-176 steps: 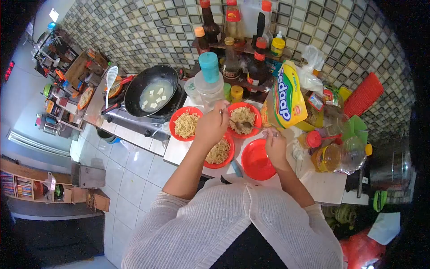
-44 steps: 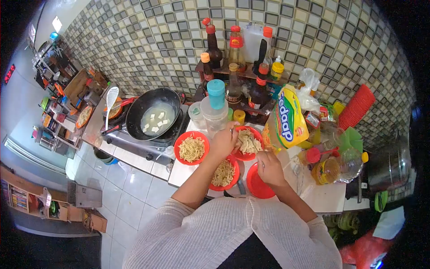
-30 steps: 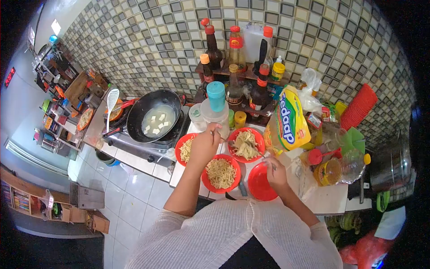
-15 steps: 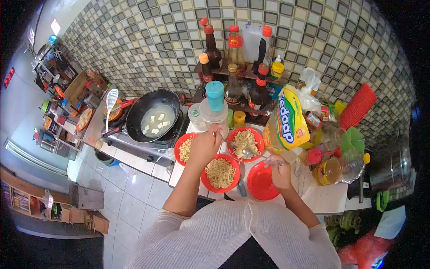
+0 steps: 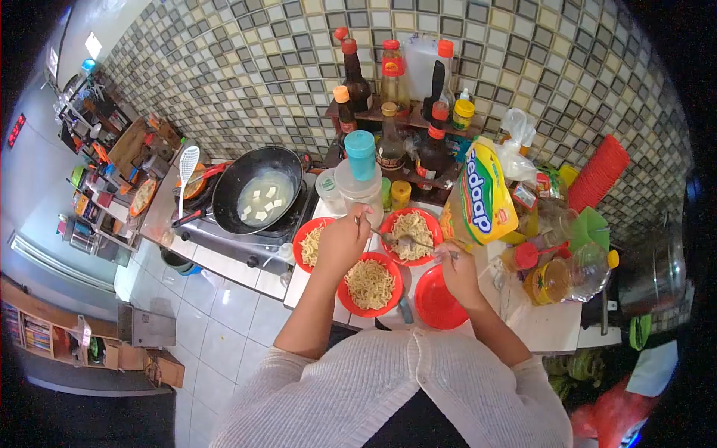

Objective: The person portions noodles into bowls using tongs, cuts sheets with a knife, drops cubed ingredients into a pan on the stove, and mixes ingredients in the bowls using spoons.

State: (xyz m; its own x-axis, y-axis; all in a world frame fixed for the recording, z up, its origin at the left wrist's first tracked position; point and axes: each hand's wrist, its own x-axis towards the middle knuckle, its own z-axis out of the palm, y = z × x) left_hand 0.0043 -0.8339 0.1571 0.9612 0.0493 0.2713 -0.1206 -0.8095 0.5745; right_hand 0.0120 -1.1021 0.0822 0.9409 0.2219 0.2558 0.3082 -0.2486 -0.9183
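In the head view my left hand (image 5: 343, 240) is closed around the handle of a metal utensil (image 5: 376, 231) that looks like a spoon. My right hand (image 5: 458, 272) grips a metal spoon (image 5: 426, 244). Both utensils reach into the noodles (image 5: 413, 224) on the back red plate (image 5: 436, 231), their tips close together. A second red plate (image 5: 341, 299) of noodles lies in front. Another red plate (image 5: 298, 252) of noodles is partly behind my left forearm. Below my right hand sits a bare red plate (image 5: 439, 300).
On the stove at left, a black wok (image 5: 224, 187) holds pale cubes in liquid. A lidded blue-green container (image 5: 360, 154) stands behind my left hand. Sauce bottles (image 5: 393, 78) line a shelf. A yellow Sedaap pack (image 5: 480, 194), an oil bottle (image 5: 549, 282) and stacked red plates (image 5: 600, 172) are rightward.
My right hand has moved slightly up and left, and its spoon tip has come nearer the left utensil over the back plate. The left hand has barely moved.
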